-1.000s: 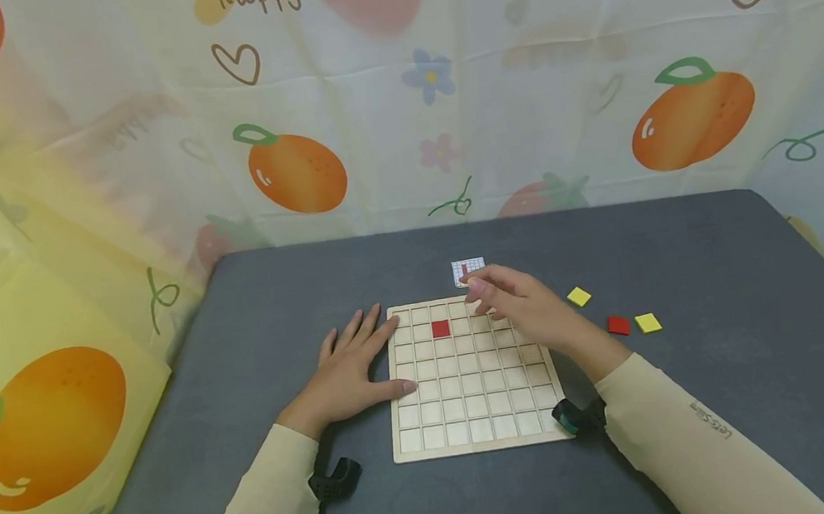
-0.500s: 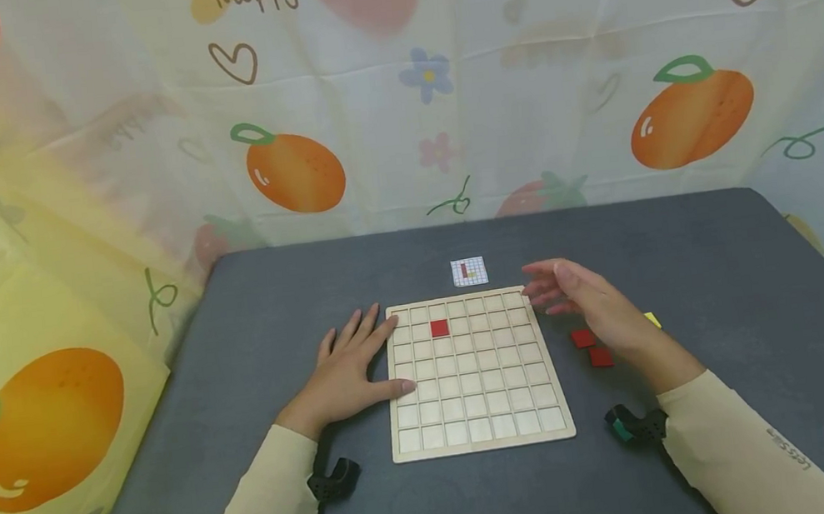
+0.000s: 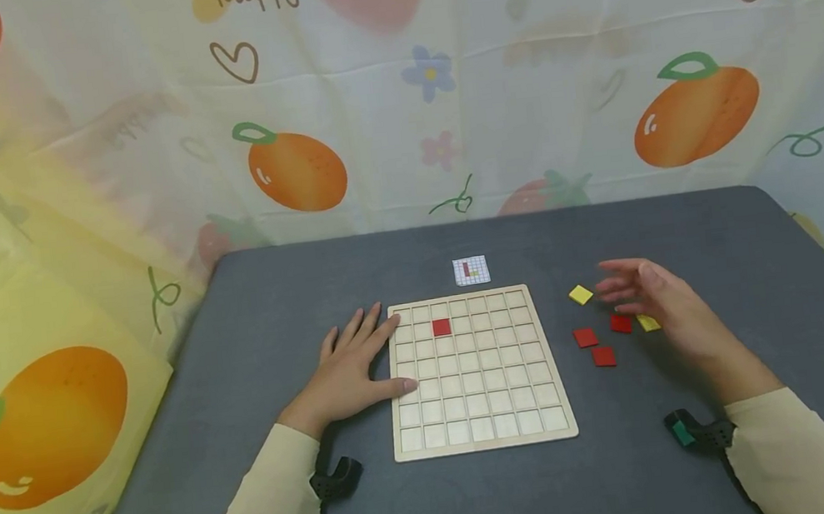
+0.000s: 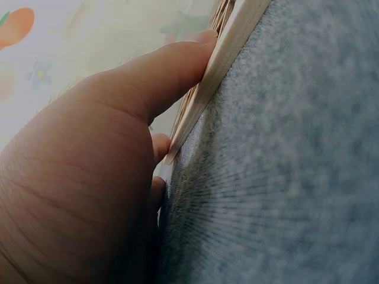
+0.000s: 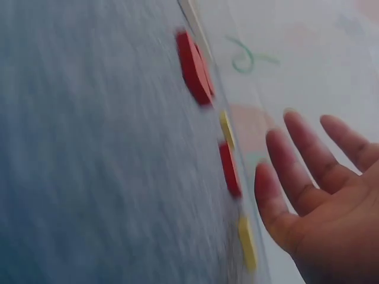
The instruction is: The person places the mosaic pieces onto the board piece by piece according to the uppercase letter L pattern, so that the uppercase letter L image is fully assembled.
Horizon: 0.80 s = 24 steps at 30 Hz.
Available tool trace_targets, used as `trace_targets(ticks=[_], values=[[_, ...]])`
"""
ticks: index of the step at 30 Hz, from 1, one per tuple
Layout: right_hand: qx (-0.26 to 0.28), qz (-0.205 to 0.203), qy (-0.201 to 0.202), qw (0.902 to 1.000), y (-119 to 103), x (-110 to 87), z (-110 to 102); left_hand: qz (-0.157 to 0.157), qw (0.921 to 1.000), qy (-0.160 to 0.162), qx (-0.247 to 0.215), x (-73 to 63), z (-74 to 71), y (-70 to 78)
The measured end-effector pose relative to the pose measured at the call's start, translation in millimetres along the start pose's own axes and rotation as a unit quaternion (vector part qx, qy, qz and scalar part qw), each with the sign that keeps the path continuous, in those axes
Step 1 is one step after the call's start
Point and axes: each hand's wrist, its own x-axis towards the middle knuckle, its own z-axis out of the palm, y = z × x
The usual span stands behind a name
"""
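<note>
A pale wooden grid board (image 3: 480, 384) lies on the table with one red square tile (image 3: 441, 328) in a cell of its second row from the far side. My left hand (image 3: 352, 376) rests at the board's left edge, fingers spread, thumb and index finger on the rim; the left wrist view shows the thumb (image 4: 172, 74) lying on the board's edge. Over the loose tiles at the right hovers my right hand (image 3: 662, 310), its fingers relaxed and holding nothing. Below and beside it lie red tiles (image 3: 585, 337) and yellow tiles (image 3: 580, 294), one yellow tile partly hidden by the hand.
A small printed card (image 3: 471, 271) with a grid pattern lies just beyond the board's far edge. The dark grey table (image 3: 294, 286) meets a fruit-patterned cloth (image 3: 364, 86) at the back and left. Each wrist wears a black camera mount (image 3: 336, 479).
My right hand has moved from over the board's far side rightward to above the loose tiles, uncovering the card and the board's far right cells. The left hand has stayed in place.
</note>
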Motion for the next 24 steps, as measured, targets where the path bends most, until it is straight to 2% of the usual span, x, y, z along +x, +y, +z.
trace_targets(ticks=[4, 8, 14, 19, 24], values=[[-0.021, 0.003, 0.023, 0.9995, 10.2, -5.2, -15.1, -0.002, 1.0000, 0.000, -0.001, -0.4, 0.0, 0.0], [-0.044, 0.037, 0.032, 0.9978, 19.9, -7.6, -23.9, -0.003, 1.0000, 0.000, -0.001, -1.1, -0.6, 0.3], [-0.132, 0.111, -0.004, 0.9850, 28.0, -10.9, -27.8, -0.004, 1.0000, -0.001, 0.001, -0.9, -0.3, 0.6], [-0.193, 0.101, -0.039, 0.9751, 29.1, -10.3, -26.0, -0.002, 1.0000, 0.002, 0.003, -0.4, -0.4, 1.9], [-0.200, 0.084, -0.049, 0.9750, 29.9, -9.1, -22.7, -0.003, 1.0000, 0.002, 0.002, -1.1, -1.0, 2.0]])
